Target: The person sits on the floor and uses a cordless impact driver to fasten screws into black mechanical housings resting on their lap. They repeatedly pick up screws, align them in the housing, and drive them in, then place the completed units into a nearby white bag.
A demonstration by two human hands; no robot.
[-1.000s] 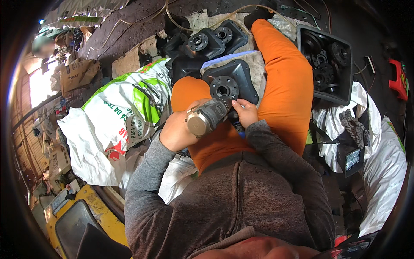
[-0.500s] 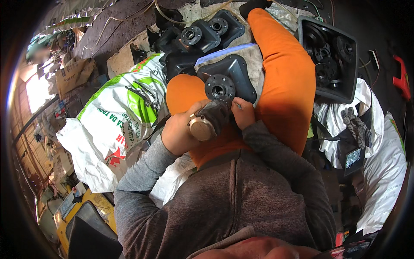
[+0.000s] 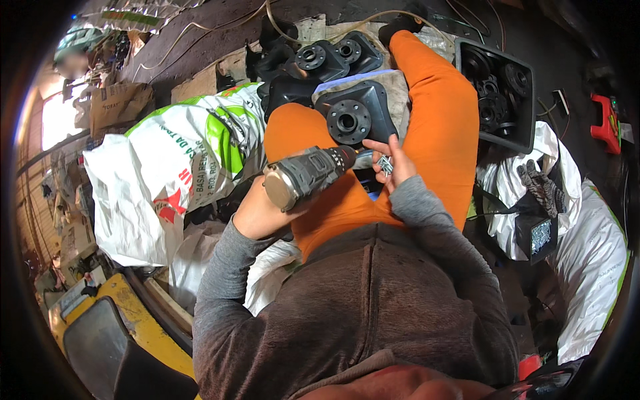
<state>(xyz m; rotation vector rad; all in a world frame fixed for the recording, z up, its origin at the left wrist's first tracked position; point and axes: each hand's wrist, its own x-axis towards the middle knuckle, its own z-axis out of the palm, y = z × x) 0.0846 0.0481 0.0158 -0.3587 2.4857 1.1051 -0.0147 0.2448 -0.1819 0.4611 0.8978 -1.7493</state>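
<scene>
In my left hand (image 3: 255,212) is a cordless drill (image 3: 308,176), gripped and tilted, its chuck pointing up and right toward my right hand (image 3: 401,164). That hand is turned palm up with its fingers partly spread, holding several small silver screws (image 3: 385,165). Just beyond both hands, a black molded part (image 3: 378,107) with rounded corners lies between my legs, and a round black flange (image 3: 349,123) with a ring of holes sits on it. The chuck is apart from the flange. A grey cloth (image 3: 398,81) with a pale blue edge shows under the part.
More black flanged parts (image 3: 312,59) are piled ahead. At right stands a black crate (image 3: 531,87) of round black pieces, near a dark box (image 3: 535,235) of small metal pieces and a patterned glove (image 3: 541,190). White sacks (image 3: 143,200) lie left. A hose (image 3: 193,31) crosses the floor.
The drill has moved away from the flange, down and left. My right hand has left the flange's lower edge and turned over, showing the screws. The view has shifted slightly.
</scene>
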